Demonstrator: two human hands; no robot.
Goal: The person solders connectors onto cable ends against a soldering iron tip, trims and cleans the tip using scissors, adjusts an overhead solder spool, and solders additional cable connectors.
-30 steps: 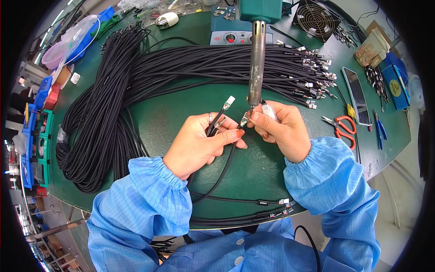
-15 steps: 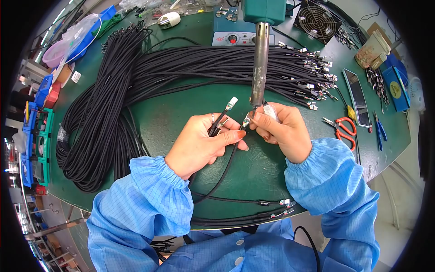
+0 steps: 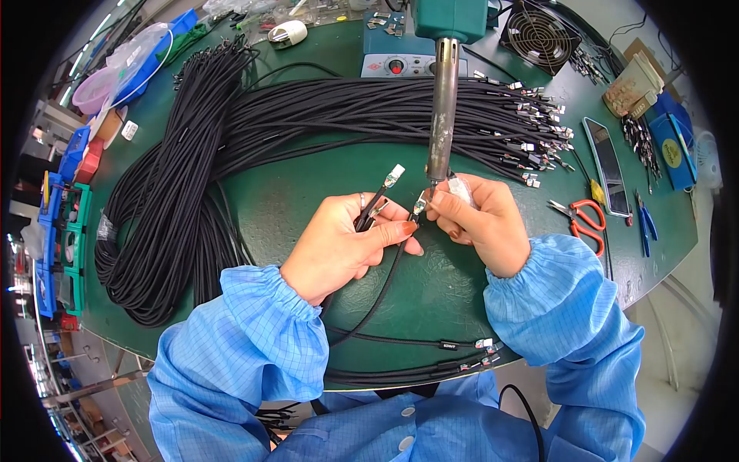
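My left hand (image 3: 346, 239) is closed on black cables. One cable end with a white connector (image 3: 395, 172) points up past the fingers, and a second cable end (image 3: 419, 203) is pinched between thumb and fingers. Just right of it, my right hand (image 3: 481, 223) is closed in a pinch, its fingertips at the tip of a soldering iron (image 3: 442, 115). The iron hangs tip down from a green holder (image 3: 450, 19). A whitish piece (image 3: 459, 189) shows within the right hand; what it is and what the fingertips pinch cannot be made out.
A large bundle of black cables (image 3: 308, 115) lies across the green table (image 3: 269, 192). More finished cable ends (image 3: 481, 344) lie along the front edge. At right are orange-handled scissors (image 3: 589, 219), blue-handled pliers (image 3: 647, 223) and a phone (image 3: 606, 165). A fan (image 3: 539, 35) stands behind.
Almost nothing differs. The pinched cable end and the right fingertips have shifted very slightly at the iron's tip.
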